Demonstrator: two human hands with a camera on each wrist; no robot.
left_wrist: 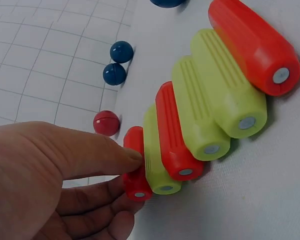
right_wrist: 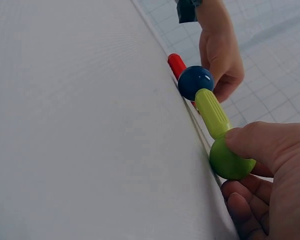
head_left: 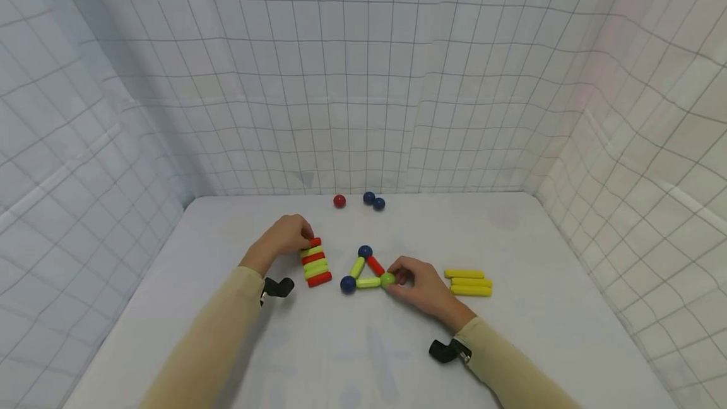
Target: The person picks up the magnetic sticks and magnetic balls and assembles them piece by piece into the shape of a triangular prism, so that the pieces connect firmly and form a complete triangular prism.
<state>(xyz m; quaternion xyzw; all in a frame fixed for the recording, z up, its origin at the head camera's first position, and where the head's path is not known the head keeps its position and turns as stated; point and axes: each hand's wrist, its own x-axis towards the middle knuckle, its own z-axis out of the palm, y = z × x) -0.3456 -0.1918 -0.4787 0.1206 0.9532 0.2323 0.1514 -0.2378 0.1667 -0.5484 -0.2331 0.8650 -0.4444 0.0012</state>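
My left hand (head_left: 286, 234) is at the far end of a row of short red and yellow-green magnetic rods. Its thumb and fingers pinch the outermost red rod (left_wrist: 136, 182), which lies against a yellow-green rod (left_wrist: 165, 187). My right hand (head_left: 423, 288) holds a green ball (right_wrist: 229, 159) between thumb and fingers. That ball forms one corner of a flat triangle, with a dark blue ball (head_left: 348, 284) and another blue ball (head_left: 365, 251) at the others. Two yellow-green rods and one red rod (head_left: 375, 264) make its sides.
Several longer yellow rods (head_left: 470, 283) lie side by side right of my right hand. Toward the back edge of the white table (head_left: 238, 358) sit a red ball (head_left: 339, 201) and two dark blue balls (head_left: 373, 201). Grid-patterned white sheets (head_left: 375, 100) surround the table at the back and sides.
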